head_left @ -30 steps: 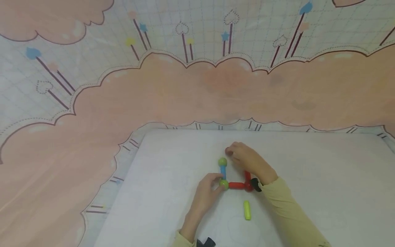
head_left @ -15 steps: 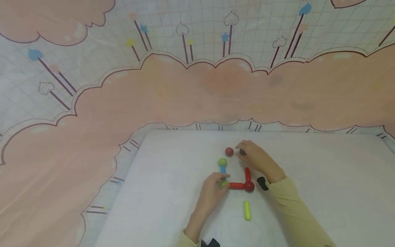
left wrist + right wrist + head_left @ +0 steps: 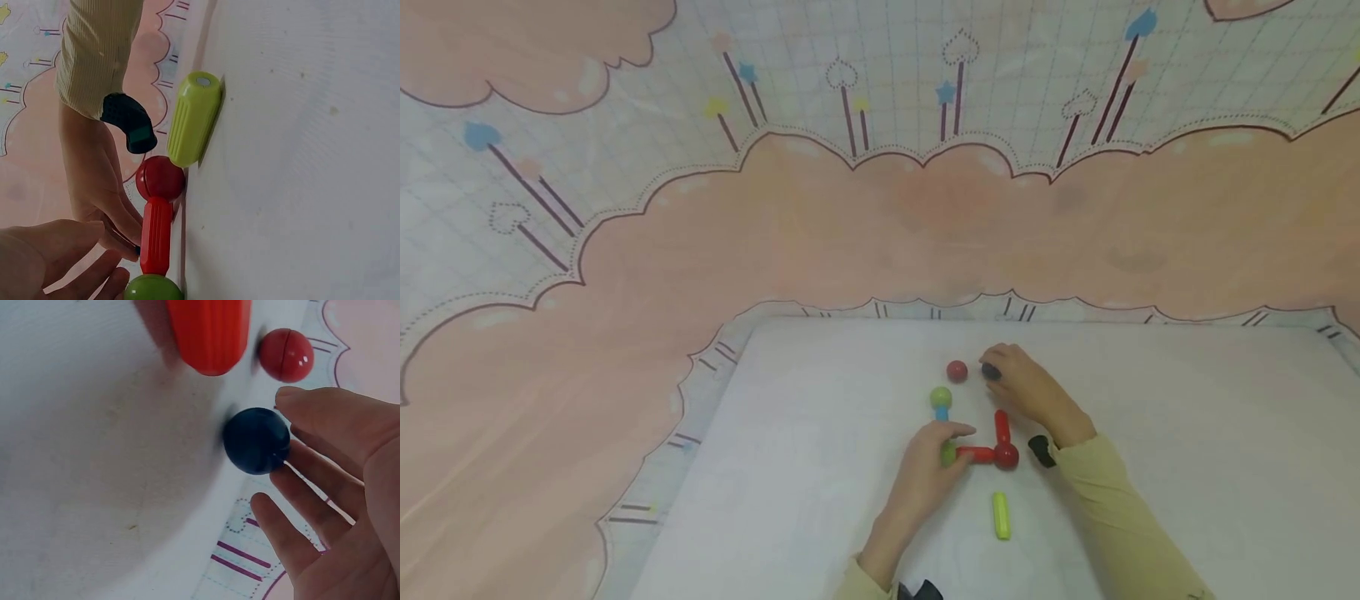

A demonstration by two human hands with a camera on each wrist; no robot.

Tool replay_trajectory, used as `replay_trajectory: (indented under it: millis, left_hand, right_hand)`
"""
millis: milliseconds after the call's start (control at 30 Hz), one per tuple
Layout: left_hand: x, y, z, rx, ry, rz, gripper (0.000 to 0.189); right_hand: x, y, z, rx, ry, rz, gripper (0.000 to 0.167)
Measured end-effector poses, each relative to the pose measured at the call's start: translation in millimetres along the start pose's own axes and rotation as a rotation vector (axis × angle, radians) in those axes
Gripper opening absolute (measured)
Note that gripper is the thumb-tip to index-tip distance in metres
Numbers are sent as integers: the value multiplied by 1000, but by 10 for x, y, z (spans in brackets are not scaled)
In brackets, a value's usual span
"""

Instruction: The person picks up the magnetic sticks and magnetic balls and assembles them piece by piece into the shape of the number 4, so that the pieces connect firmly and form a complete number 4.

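Observation:
My left hand [image 3: 929, 462] hovers over the joint of a green ball [image 3: 948, 453] and a red rod [image 3: 976, 455], its thumb and fingers spread to either side. In the left wrist view they stand apart from the red rod [image 3: 155, 236]. The rod runs to a red ball [image 3: 1006, 456] with a second red rod [image 3: 1002, 427] attached. A blue rod [image 3: 942, 413] topped by another green ball [image 3: 941, 397] is partly hidden by my left hand. My right hand [image 3: 1028, 383] is beside a dark blue ball [image 3: 257, 440], fingers extended and thumb apart from it.
A loose red ball [image 3: 957, 371] lies left of the dark blue one. Toward the front, a yellow-green rod [image 3: 1002, 516] lies alone on the white tabletop [image 3: 790, 500]. Behind the table hangs or lies a patterned pink cloth [image 3: 850, 233].
My right hand let go of the loose red ball and moved right to the dark blue ball. My left hand slid slightly right, from the green ball toward the red rod.

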State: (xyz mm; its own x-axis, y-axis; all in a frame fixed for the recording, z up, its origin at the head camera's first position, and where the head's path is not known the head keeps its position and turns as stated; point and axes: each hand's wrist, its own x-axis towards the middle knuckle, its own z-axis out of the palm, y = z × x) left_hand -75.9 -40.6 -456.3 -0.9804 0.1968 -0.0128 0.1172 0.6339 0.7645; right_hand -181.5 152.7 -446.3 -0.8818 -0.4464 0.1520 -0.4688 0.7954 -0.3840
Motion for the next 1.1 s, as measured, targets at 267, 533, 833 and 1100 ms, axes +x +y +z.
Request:
replay_trajectory:
  millis: [267, 533, 833, 1100]
  left_hand:
    - [61, 103, 61, 8, -66, 42, 35]
    - [114, 130, 120, 67, -105, 72, 37]
    - [153, 127, 176, 138, -126, 65, 39]
    - [179, 111, 211, 190, -131, 97, 39]
  right_hand:
    - [-8, 51, 50, 32, -7, 23, 36]
    - [-5, 65, 86, 44, -9, 74, 30]
    - [-2, 39, 103, 64, -11, 97, 32]
    - [6, 36, 117, 74, -9, 113, 33]
